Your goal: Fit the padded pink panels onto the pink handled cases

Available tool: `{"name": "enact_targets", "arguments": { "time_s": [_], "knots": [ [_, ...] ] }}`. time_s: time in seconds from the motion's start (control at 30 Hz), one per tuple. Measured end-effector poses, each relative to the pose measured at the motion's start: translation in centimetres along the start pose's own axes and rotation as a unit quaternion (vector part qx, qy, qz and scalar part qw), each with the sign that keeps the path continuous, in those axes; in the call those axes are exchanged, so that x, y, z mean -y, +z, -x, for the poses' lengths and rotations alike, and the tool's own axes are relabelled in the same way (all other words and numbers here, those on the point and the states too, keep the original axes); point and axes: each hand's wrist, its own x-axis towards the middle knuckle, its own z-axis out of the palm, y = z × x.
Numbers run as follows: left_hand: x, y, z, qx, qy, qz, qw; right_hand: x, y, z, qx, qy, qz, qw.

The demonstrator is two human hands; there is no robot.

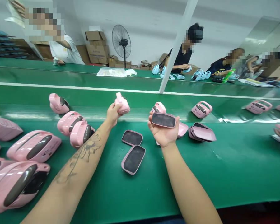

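Note:
My left hand (113, 114) grips a small pink plastic housing with a loop handle (122, 105), held above the far part of the green surface. Palm up, my right hand (165, 135) holds a shallow pink cover with a dark grey inner face (163, 120), its fingers partly hidden beneath it. Between my forearms lie two similar covers, one smaller (132, 137) and one nearer me (133, 160), touching each other. Just behind my right hand stands another pink housing (159, 107), partly covered. A stack of pink covers (202, 132) lies to its right.
Several pink handled housings (35, 146) crowd the left side. Others, such as one housing (202, 109), stand along the far strip. A white post (175, 53) rises beyond my hands. Across the bench, people work near light-blue housings (199, 74); a fan (121, 42) stands behind.

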Motion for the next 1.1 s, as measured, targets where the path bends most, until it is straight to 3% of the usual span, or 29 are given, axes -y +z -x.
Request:
{"name": "enact_targets", "arguments": {
  "time_s": [0.1,0.23,0.33,0.4,0.5,0.57,0.67,0.8,0.97,1.1],
  "knots": [
    [-2.5,-1.6,6.3,0.02,-0.029,0.048,0.998,-0.7,3.3,1.9,0.011,-0.048,0.025,0.998],
    [-4.6,-4.0,15.8,0.082,-0.185,0.101,0.974,-3.5,8.0,5.9,0.044,-0.074,0.047,0.995],
    [-4.8,-5.5,21.4,0.163,-0.261,0.124,0.943,-6.4,9.4,9.3,0.023,-0.059,0.05,0.997],
    [-4.5,-6.3,24.3,0.185,-0.236,0.14,0.944,-8.0,9.5,11.5,-0.006,-0.056,0.045,0.997],
    [-3.5,-7.1,27.8,0.161,-0.155,0.105,0.969,-9.7,9.0,14.5,-0.046,-0.04,0.035,0.998],
    [-2.9,-7.7,29.6,0.145,-0.139,0.074,0.977,-10.3,8.5,16.2,-0.051,-0.004,0.023,0.998],
    [-2.1,-8.9,31.5,0.124,-0.17,0.066,0.975,-10.8,7.5,18.5,-0.041,0.039,0.01,0.998],
    [-1.8,-10.7,33.2,0.14,-0.207,0.08,0.965,-11.4,5.9,21.1,-0.017,0.021,0.038,0.999],
    [-2.5,-11.0,34.3,0.142,-0.194,0.051,0.969,-13.0,4.9,23.1,0.035,-0.018,0.164,0.986],
    [-3.0,-10.8,34.8,0.164,-0.178,0.006,0.97,-14.4,4.3,23.4,0.076,-0.035,0.291,0.953]
  ]
}}
